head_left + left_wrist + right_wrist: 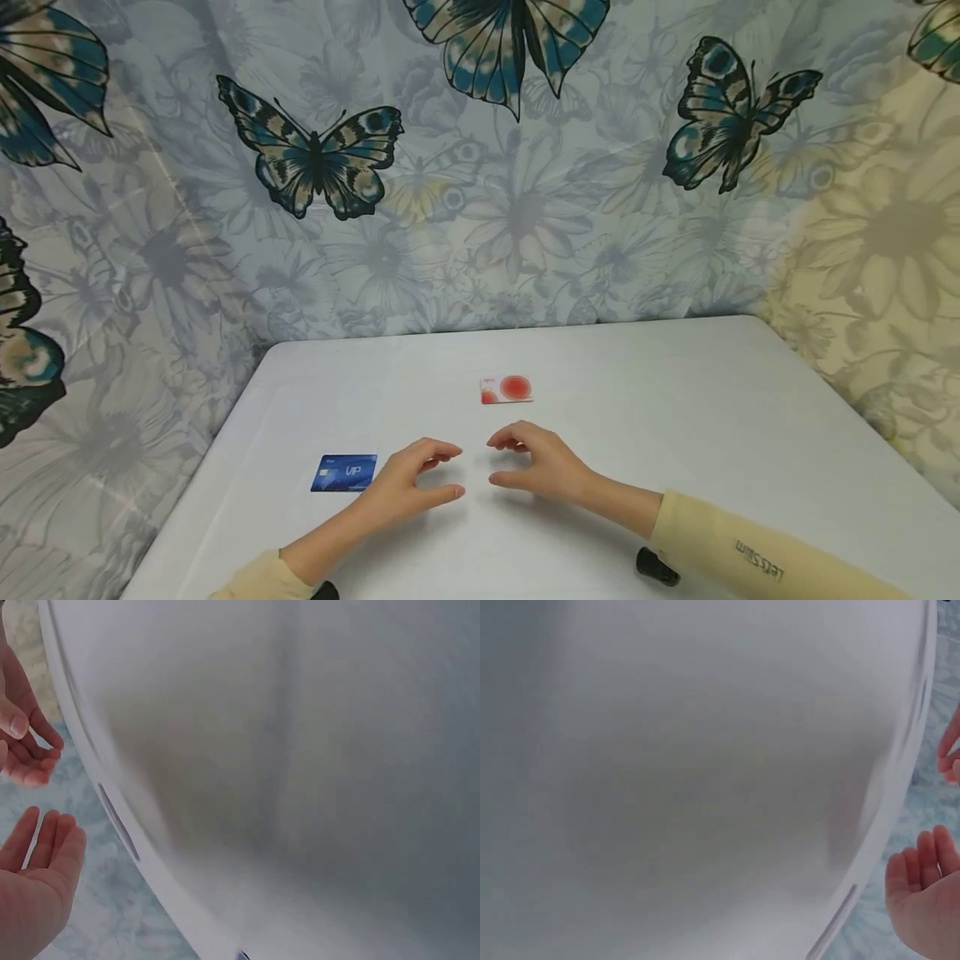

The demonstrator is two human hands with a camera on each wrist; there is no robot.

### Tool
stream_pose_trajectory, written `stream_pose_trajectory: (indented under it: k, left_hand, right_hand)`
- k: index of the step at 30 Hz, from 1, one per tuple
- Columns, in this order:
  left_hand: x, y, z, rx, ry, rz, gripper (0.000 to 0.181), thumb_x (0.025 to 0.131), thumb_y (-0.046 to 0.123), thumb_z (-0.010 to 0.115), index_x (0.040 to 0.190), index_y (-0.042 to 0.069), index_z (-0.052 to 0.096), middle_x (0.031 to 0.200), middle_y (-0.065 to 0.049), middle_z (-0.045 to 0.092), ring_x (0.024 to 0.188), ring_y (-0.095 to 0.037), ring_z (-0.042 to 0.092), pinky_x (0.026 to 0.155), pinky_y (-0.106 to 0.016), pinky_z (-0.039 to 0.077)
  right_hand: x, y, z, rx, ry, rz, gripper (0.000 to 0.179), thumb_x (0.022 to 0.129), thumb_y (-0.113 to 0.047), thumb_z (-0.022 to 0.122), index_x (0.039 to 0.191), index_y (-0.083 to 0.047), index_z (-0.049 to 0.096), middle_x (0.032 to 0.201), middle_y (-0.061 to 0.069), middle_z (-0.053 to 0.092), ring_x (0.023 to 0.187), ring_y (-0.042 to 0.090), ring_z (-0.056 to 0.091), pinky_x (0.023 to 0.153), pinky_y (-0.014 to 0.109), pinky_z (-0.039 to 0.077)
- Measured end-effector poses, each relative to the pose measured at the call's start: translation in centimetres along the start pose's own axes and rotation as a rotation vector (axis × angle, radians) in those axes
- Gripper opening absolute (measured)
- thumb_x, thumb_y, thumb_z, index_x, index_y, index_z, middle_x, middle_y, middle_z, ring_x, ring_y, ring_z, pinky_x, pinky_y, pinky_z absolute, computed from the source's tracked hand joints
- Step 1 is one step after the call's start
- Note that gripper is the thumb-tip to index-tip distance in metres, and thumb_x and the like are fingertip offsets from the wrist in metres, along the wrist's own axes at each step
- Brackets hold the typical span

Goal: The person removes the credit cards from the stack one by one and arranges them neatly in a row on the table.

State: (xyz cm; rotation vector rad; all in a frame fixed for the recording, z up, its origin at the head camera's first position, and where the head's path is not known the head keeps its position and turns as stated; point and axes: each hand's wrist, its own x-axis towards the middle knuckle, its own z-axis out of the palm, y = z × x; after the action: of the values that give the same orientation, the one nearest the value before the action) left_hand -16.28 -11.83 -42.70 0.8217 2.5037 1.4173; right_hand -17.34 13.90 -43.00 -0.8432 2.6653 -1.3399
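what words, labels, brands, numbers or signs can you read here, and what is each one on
"VIP": on the blue card; the tiny mark at its top left is too small to read.
"LetsSlim", as best it reads: upside down in the head view, on the right sleeve.
Unreadable: the small lettering at the top left of the red-and-white card.
No numbers can be made out, and the wrist views show no readable text.

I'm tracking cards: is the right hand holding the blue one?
No, the blue card lies on the table beside the left hand.
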Motion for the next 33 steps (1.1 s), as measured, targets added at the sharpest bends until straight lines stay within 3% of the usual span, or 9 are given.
stream_pose_trajectory:
  k: [5,17,33]
  left_hand:
    - [0.2,0.8,1.2,0.017,-0.020,0.045,0.046,0.087,0.032,0.075,0.123,0.007,0.061,0.120,-0.005,0.062,0.114,-0.025,0.058,0.102,-0.037,0.045]
    - [-0.5,2.1,2.6,-0.045,-0.053,0.010,0.044,0.086,0.031,0.076,0.120,0.008,0.062,0.120,-0.003,0.062,0.113,-0.024,0.058,0.100,-0.032,0.045]
    - [-0.3,1.6,3.3,-0.058,-0.070,0.053,0.045,0.086,0.032,0.076,0.121,0.008,0.061,0.119,-0.004,0.062,0.111,-0.022,0.059,0.099,-0.027,0.046]
  right_hand:
    - [-1.5,-0.1,-0.5,0.026,0.019,-0.008,0.039,0.081,-0.024,0.081,0.113,-0.009,0.065,0.108,0.004,0.065,0.098,0.025,0.059,0.091,0.034,0.051]
    - [-4.6,0.7,-1.6,0.055,0.051,0.057,0.040,0.082,-0.028,0.081,0.114,-0.012,0.065,0.108,0.000,0.064,0.100,0.021,0.060,0.091,0.034,0.052]
    - [-5.2,1.4,-1.7,0.042,0.055,0.033,0.040,0.081,-0.025,0.081,0.115,-0.011,0.064,0.108,0.000,0.065,0.099,0.019,0.061,0.089,0.031,0.052]
